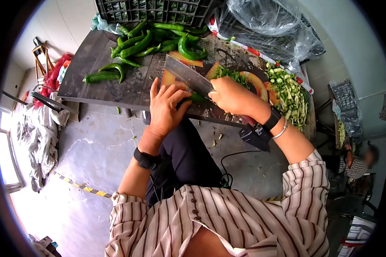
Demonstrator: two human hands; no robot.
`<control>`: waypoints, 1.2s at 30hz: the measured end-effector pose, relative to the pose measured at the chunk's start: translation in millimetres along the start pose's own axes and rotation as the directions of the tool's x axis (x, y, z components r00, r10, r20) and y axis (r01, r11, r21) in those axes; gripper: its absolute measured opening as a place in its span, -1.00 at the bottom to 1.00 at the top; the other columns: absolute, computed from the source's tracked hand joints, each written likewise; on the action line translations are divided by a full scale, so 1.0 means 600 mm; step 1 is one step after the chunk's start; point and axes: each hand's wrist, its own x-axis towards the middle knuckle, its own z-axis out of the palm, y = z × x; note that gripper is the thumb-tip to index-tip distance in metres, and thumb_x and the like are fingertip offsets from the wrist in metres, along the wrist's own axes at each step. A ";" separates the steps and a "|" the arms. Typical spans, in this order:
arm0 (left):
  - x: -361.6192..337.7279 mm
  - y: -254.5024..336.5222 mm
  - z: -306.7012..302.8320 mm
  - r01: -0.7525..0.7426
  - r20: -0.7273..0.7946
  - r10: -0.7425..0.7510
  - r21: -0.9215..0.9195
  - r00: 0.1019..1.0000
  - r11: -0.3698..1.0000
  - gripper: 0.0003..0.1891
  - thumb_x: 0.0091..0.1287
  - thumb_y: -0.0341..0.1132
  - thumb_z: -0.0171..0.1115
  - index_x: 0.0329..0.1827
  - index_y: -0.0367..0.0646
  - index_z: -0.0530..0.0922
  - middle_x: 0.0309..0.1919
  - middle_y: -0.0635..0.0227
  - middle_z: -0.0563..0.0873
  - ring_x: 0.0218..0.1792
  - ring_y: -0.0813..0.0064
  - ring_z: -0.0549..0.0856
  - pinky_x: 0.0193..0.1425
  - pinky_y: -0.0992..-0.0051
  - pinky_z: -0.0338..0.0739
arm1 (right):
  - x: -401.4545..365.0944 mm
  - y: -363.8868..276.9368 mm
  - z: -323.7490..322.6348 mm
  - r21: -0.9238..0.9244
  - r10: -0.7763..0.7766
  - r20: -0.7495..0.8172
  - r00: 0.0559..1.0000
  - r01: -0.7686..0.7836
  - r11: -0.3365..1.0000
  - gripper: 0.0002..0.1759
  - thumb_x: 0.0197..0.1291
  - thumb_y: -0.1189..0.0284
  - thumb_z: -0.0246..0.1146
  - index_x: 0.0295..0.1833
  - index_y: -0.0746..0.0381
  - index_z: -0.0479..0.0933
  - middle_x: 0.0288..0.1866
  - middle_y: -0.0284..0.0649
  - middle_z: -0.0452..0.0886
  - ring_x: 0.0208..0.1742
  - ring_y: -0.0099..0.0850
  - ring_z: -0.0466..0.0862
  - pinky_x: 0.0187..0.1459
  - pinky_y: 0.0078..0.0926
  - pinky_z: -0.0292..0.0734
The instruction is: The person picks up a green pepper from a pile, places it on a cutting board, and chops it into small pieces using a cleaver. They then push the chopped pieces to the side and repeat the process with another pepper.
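A cleaver [188, 74] with a broad blade is in my right hand [235, 97], its fingers wrapped round the handle. My left hand [168, 106] presses on a green pepper [197, 97] near the table's front edge, fingers bent over one end. The blade stands just behind the pepper, between my hands. Cut green pieces [230, 74] lie behind my right hand, and a larger pile of chopped pepper [291, 92] spreads to the right. Whole green peppers [137, 45] are heaped at the back left of the table [88, 62].
A black crate [154, 12] stands behind the whole peppers. Clear plastic [266, 25] covers another crate at the back right. A black device [255, 136] with a cable is by the front edge. Another person [355, 165] is at the far right.
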 end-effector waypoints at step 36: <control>0.006 -0.007 -0.029 -0.052 0.017 0.051 0.088 0.999 0.995 -0.81 0.13 -0.30 0.38 -0.17 0.05 0.70 -0.24 0.56 0.65 -0.03 0.46 0.58 0.41 0.04 0.10 | -0.008 0.021 0.024 0.027 -0.007 -0.104 0.995 0.009 1.000 -0.73 0.16 0.38 0.20 -0.37 0.43 0.45 -0.47 0.20 0.52 -0.35 0.16 0.58 -0.32 -0.09 0.46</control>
